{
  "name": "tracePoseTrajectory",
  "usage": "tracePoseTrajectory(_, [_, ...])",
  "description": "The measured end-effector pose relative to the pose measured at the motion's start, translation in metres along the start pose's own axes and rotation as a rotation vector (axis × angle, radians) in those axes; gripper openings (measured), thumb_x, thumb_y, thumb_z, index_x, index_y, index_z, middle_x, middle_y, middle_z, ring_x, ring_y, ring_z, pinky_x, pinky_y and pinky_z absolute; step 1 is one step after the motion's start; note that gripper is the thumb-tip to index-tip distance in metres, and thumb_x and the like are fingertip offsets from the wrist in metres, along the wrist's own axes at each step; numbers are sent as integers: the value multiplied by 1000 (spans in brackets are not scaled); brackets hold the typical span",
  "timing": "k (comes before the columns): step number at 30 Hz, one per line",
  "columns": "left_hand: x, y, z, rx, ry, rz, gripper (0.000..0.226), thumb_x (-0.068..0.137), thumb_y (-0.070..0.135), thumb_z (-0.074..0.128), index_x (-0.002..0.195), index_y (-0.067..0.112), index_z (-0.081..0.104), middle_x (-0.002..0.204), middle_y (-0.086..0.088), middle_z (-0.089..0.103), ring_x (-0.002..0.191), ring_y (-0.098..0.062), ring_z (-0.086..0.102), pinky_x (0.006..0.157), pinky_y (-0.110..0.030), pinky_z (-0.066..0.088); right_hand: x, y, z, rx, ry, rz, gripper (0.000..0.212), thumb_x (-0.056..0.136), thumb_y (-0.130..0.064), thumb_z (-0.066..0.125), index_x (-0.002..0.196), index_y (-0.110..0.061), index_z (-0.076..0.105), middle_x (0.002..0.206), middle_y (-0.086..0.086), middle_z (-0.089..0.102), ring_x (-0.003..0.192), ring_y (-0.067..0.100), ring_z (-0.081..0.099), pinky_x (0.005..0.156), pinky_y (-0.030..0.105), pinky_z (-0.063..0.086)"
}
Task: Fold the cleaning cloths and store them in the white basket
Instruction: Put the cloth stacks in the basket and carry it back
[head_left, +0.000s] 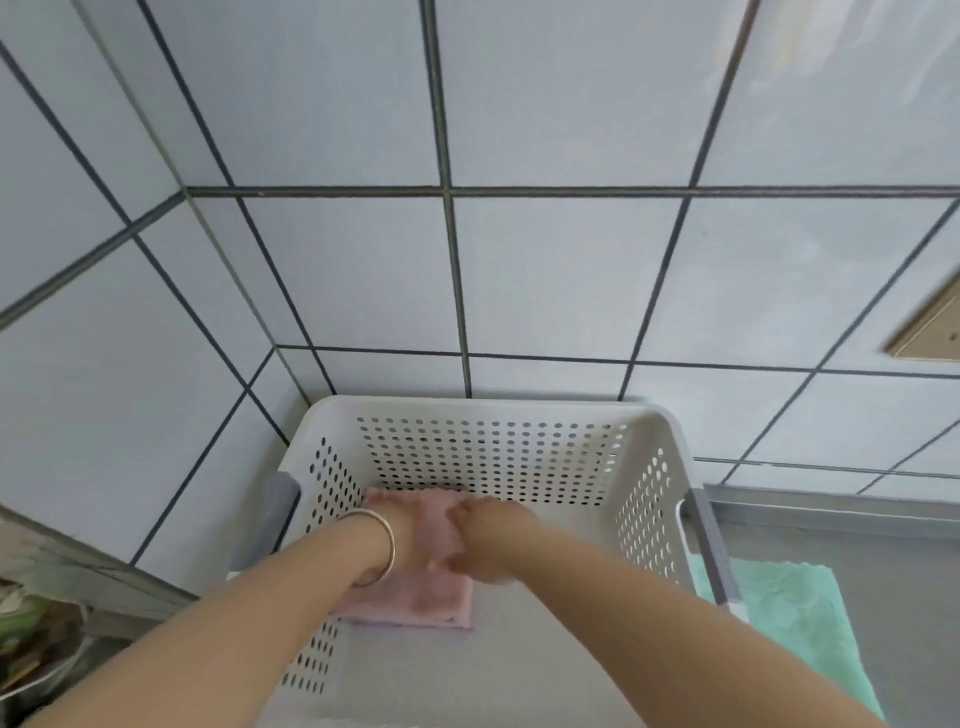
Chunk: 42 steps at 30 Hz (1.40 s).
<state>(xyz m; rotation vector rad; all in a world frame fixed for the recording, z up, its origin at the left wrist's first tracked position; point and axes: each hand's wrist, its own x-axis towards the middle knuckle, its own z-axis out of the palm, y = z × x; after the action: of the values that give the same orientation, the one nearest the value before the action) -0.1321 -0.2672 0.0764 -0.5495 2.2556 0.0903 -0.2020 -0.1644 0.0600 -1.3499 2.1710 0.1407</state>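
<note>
A white basket (488, 415) with many little holes sits in the lower middle of the frame, pushed up against a tiled wall (545, 270). Inside it, on the left side of the floor, lies a folded pink cloth (415, 597). The cloth is a bit longer than it is wide, and its long side runs from the back wall of the basket down toward the bottom of the frame. Its far edge lies against the back wall and looks wavy.

Both arms reach down into the basket. The left hand (402, 525) lies on the top left part of the pink cloth, and there is a silver bangle (382, 545) on that wrist. Its fingers are blurry, so I cannot tell if they are flat or curled. The right hand (483, 540) is at the right edge of the cloth. Its fingers (462, 512) point left and touch the cloth, and its thumb (457, 564) lies on the cloth too. They look loose, not a tight grab, but the blur makes it hard to be sure.

A green cloth (779, 613) lies flat on the grey counter (857, 571), just right of the basket, at the lower right of the frame.
</note>
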Motion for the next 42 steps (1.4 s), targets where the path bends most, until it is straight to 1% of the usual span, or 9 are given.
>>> tracePoseTrajectory(2, [-29,19,-32,-129,156,72,45,89,39,44,132,25,41,110,-2,57,94,-20,55,85,-32,44,-40,8,-40,100,120,-7,53,95,-46,41,143,-24,34,144,4,44,131,27,42,105,42,36])
tracePoseTrajectory(7, [-133,96,-109,-428,914,263,46,93,31,47,137,22,39,139,-4,47,128,-22,44,105,-31,33,-178,71,-87,385,865,48,29,93,-33,48,119,-28,58,106,-9,67,98,13,62,87,31,47])
tracePoseTrajectory(11, [-187,198,-83,-699,1345,638,41,86,2,45,125,13,51,127,-7,52,120,-21,47,99,-20,30,-242,137,-39,874,1232,411,22,90,-16,46,103,-21,63,84,-5,66,83,17,63,71,25,46])
tracePoseTrajectory(15, [-170,298,-23,-881,935,771,45,87,-4,42,128,13,49,131,-7,48,126,-19,43,105,-23,32,-233,191,47,765,770,748,27,90,-17,42,107,-5,58,106,13,63,92,30,56,66,28,35])
tracePoseTrajectory(21, [-57,337,41,-870,568,252,52,96,20,38,145,13,22,156,-6,17,145,-21,9,119,-32,10,-201,205,118,907,389,856,59,90,-45,43,131,-2,45,134,18,47,124,34,44,102,39,40])
tracePoseTrajectory(25, [-16,328,68,-741,474,-18,71,93,39,43,148,13,7,157,-12,5,145,-28,7,118,-38,12,-189,209,130,944,319,924,73,91,-55,38,141,-2,29,142,16,34,132,33,33,104,42,33])
tracePoseTrajectory(31, [3,316,85,-1077,337,-315,91,80,52,59,145,6,15,148,-22,25,136,-35,29,111,-39,26,-177,229,142,990,198,880,63,98,-44,30,139,4,31,140,23,38,131,35,35,110,39,31])
tracePoseTrajectory(35, [12,313,86,-1143,260,-309,77,80,62,51,130,4,45,131,-18,54,118,-34,53,99,-38,44,-175,235,142,1118,178,821,57,99,-40,31,136,3,37,138,22,43,127,34,42,106,38,37])
tracePoseTrajectory(42, [-17,338,45,-1187,299,-97,53,91,46,42,120,4,54,121,-17,60,109,-34,57,88,-33,45,-228,246,124,1460,415,813,53,96,-39,41,127,4,49,126,19,55,111,32,54,100,41,42])
